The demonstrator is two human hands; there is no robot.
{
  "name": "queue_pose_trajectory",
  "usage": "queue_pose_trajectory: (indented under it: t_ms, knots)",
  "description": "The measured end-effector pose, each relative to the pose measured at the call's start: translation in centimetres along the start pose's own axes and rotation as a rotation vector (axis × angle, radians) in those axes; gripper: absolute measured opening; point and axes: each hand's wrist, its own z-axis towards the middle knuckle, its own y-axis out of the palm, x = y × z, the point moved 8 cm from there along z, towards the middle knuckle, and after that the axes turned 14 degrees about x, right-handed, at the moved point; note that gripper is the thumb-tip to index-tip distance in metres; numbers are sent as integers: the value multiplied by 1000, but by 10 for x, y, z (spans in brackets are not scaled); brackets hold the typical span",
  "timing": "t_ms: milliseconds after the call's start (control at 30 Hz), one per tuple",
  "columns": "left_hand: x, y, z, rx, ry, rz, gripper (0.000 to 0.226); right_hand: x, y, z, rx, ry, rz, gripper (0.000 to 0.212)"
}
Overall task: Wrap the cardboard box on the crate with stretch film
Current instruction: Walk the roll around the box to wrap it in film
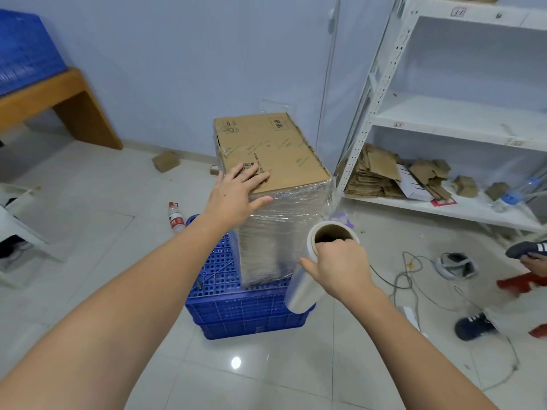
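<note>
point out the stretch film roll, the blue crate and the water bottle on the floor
stretch film roll (pixel 299 291), head view, on the shiny film below the right hand
blue crate (pixel 236 309), head view, on its front wall
water bottle (pixel 175 218), head view, on its red label

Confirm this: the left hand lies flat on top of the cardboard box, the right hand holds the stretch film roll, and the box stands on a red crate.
One error: the crate is blue, not red, as the head view shows. The rest holds: the left hand lies flat on top of the cardboard box, and the right hand holds the stretch film roll.
</note>
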Motion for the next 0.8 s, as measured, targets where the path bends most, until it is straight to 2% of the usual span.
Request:
queue_pose_trajectory:
  t_ms: [67, 200, 300, 467, 633, 800]
  knots:
    - [2, -1, 0, 4, -6, 8, 70, -7, -6, -2, 24, -61, 5, 49]
    - [3, -3, -1, 4, -14, 10, 70, -38, -34, -8, 210, -228, 65, 60]
    - [0, -6, -5, 23, -14, 11, 69, -64, -34, -23, 243, -382, 88, 54]
    - [2, -6, -5, 32, 10, 14, 70, -94, -26, -29, 262, -579, 53, 48]
    - [-1, -4, -6, 48, 22, 10, 70, -135, 6, -28, 163, -859, 157, 46]
    - [-2, -5, -7, 53, -1, -20, 67, -151, 27, -25, 111, -912, 151, 35]
